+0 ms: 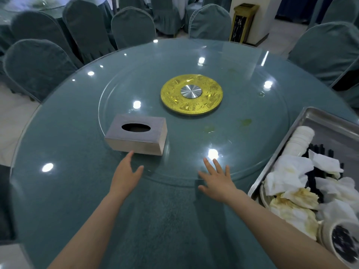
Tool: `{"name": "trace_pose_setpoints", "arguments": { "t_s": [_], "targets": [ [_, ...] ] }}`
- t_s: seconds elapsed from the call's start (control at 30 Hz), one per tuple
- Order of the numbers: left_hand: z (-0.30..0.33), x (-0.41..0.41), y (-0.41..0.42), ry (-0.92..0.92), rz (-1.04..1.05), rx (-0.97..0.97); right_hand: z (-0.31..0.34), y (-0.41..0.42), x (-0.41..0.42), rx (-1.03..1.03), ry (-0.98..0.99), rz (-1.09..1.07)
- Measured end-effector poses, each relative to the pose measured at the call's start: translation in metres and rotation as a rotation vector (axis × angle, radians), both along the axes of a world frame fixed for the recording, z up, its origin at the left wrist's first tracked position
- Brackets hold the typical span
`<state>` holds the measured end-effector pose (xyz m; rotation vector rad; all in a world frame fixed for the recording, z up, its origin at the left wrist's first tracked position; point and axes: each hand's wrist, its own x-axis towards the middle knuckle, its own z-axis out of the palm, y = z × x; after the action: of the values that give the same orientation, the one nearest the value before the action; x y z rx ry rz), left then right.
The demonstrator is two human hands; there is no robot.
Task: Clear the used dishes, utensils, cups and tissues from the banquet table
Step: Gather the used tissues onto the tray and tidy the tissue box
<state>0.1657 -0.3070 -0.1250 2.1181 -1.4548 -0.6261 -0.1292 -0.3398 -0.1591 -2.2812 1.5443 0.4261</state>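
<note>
Tabletop: tray (tissues, perhaps cups) right of hands.

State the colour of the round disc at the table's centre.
Gold disc with a silver hub, in the head view.

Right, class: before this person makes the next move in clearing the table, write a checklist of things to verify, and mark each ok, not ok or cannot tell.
1. Both hands free: left hand and right hand are open and hold nothing. Ok.
2. Used tissues are in the metal tray. Ok.
3. Stacked cups are in the tray. Ok.
4. Tissue box still has tissues: the opening looks dark. Cannot tell.
5. Glass turntable is clean: greenish smears show. Not ok.
6. Tray has spare room: its far end is bare. Ok.
</note>
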Motion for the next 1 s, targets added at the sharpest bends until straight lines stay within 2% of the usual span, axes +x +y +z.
{"name": "trace_pose_setpoints", "arguments": {
  "t_s": [0.13, 0.33, 0.43, 0.6, 0.73, 0.83, 1.0],
  "targets": [
    [0.008, 0.014, -0.020, -0.009, 0.112, -0.078, 0.003, -0.005, -0.009, -0.047, -0.020, -0.082],
    [0.012, 0.018, -0.056, -0.068, 0.051, -0.017, 0.016, -0.018, -0.017, -0.105, -0.110, -0.149],
    [0.012, 0.012, -0.077, -0.066, 0.025, 0.068, 0.028, -0.024, -0.011, -0.183, -0.244, -0.171],
    [0.010, -0.012, -0.103, -0.135, -0.103, 0.344, 0.053, -0.040, -0.006, -0.338, -0.431, -0.182],
    [-0.003, -0.031, -0.100, -0.099, -0.137, 0.373, 0.060, -0.064, 0.002, -0.396, -0.478, -0.143],
    [-0.004, -0.043, -0.100, -0.084, -0.168, 0.400, 0.064, -0.088, 0.025, -0.418, -0.463, -0.052],
    [-0.006, -0.059, -0.099, -0.081, -0.199, 0.454, 0.064, -0.121, 0.066, -0.381, -0.215, 0.262]
  ]
}}
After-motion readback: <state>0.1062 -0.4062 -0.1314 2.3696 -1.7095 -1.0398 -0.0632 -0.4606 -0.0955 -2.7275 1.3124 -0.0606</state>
